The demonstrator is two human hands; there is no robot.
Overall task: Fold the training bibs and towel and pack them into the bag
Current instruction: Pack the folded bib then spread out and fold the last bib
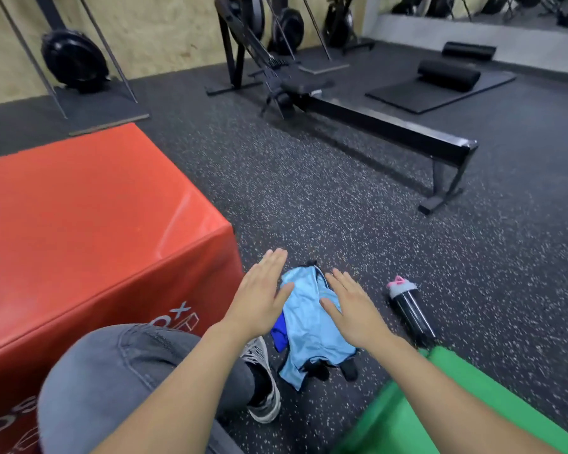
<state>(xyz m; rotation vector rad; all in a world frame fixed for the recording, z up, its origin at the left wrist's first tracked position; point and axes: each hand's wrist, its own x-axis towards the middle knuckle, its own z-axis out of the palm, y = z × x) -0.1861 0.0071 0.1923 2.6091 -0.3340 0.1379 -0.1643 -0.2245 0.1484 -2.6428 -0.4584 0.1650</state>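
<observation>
A light blue cloth (pixel 309 326) lies bunched over a dark bag (pixel 348 368) on the speckled floor, with a darker blue cloth (pixel 280 332) poking out at its left side. My left hand (pixel 259 296) hovers flat over the left edge of the light blue cloth, fingers straight and together. My right hand (pixel 351 306) is spread flat over its right edge. Neither hand holds anything. Whether the palms touch the cloth is unclear. Most of the bag is hidden under the cloth.
A large red box (pixel 89 231) stands at the left, by my knee and grey shoe (pixel 263 381). A black shaker bottle (pixel 409 309) lies right of the cloth. Something bright green (pixel 456 404) fills the lower right. A rowing machine (pixel 374 119) stretches across the floor behind.
</observation>
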